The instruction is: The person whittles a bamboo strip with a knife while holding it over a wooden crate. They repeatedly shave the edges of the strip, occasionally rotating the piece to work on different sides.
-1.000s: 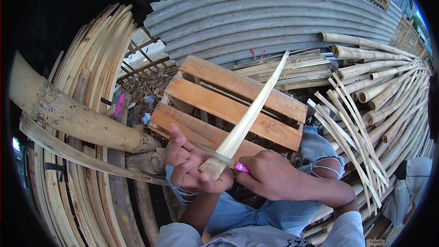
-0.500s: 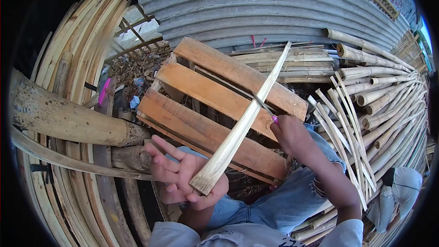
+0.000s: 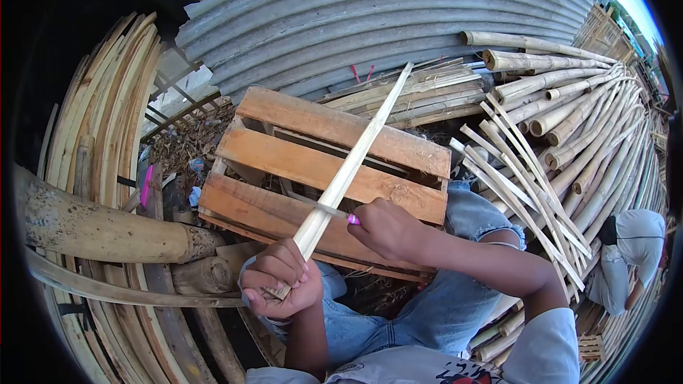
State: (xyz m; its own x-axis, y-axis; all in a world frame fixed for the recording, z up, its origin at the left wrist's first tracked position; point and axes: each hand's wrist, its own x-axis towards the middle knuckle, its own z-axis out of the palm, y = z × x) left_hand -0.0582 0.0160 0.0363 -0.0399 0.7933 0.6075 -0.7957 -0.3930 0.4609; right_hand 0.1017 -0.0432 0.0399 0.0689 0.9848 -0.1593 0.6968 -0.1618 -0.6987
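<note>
A pale split bamboo strip runs diagonally from near my lap up across the slats of a wooden crate. My left hand is wrapped round its wide near end. In my right hand is a knife with a pink handle, whose far part is crossed by the strip. The blade meets the strip a short way above my left hand. Most of the handle is hidden inside my fist.
Long split bamboo pieces lean at the left, beside a thick bamboo pole. Bamboo poles and thin loose strips lie at the right. Corrugated sheeting stands behind the crate. Another person bends over at far right.
My left hand has closed round the strip's near end, where its fingers were spread before. My right hand has brought the knife down along the strip, closer to my left hand.
</note>
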